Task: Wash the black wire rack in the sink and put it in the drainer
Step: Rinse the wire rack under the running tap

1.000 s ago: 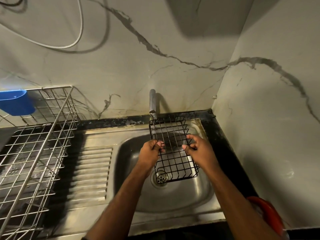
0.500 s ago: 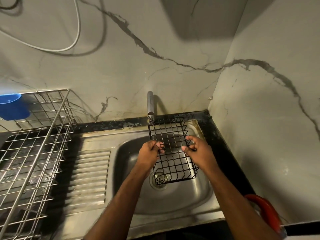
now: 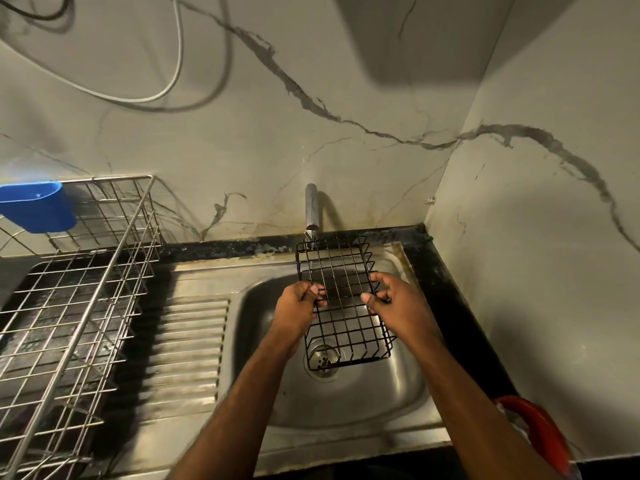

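The black wire rack is held over the steel sink basin, its far end under the tap. A thin stream of water runs from the spout onto the rack's far left corner. My left hand grips the rack's left edge, fingers curled round the wires. My right hand grips the right edge the same way. The drain shows through the rack's near end. The silver wire drainer stands to the left of the sink.
A blue plastic cup hangs on the drainer's back left rail. The ribbed draining board lies between drainer and basin. A red object sits at the counter's near right edge. Marble walls close in behind and to the right.
Both hands keep hold of the rack under the tap; it has barely shifted. The view has drifted slightly.
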`<state>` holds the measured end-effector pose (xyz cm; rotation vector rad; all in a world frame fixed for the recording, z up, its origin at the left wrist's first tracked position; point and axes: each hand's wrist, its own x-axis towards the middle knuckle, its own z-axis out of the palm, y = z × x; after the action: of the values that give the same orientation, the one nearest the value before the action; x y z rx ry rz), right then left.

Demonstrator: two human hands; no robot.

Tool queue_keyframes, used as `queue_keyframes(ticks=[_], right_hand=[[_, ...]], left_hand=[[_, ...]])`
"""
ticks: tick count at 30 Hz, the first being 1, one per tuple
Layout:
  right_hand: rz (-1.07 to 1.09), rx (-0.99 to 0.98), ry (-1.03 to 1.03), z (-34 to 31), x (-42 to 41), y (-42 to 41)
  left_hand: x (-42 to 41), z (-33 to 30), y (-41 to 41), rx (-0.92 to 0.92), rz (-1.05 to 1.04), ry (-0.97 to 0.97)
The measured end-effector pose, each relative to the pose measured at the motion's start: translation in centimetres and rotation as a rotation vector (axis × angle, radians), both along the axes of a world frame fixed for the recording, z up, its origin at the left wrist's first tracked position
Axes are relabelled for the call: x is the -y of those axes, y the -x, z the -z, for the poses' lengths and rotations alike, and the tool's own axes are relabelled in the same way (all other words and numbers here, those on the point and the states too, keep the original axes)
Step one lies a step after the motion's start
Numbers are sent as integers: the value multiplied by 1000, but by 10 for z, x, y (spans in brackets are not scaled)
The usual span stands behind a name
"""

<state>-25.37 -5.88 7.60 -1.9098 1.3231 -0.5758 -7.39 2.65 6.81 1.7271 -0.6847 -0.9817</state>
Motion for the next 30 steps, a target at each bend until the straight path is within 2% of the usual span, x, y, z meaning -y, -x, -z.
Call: queue_keyframes(ticks=[30], right_hand=[[-79,36,47,4,-4,-27]], left_hand=[[-17,7,-23,3,-80,10]])
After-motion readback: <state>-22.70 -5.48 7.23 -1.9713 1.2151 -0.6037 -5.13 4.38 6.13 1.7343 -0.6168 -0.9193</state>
